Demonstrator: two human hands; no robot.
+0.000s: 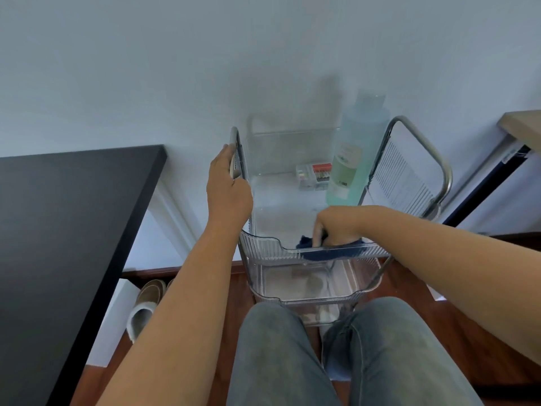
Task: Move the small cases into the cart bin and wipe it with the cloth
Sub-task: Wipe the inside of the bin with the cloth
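Observation:
A clear ribbed cart bin (263, 244) sits in the top tier of a metal-framed cart in front of my knees. Small clear cases (313, 177) with red and white contents lie at the bin's far end, next to a tall pale-green bottle (354, 159). My right hand (336, 227) reaches down inside the bin near its front wall and grips a dark blue cloth (322, 250) pressed against the bin floor. My left hand (228, 186) holds the cart's left metal handle (235, 142), fingers curled round the bar.
A black table (73, 230) stands to the left, slippers (146, 303) on the floor beneath it. The cart's right metal handle (433, 159) rises beside a ribbed panel. A lower clear bin (307, 291) sits under the top one. A white wall lies behind.

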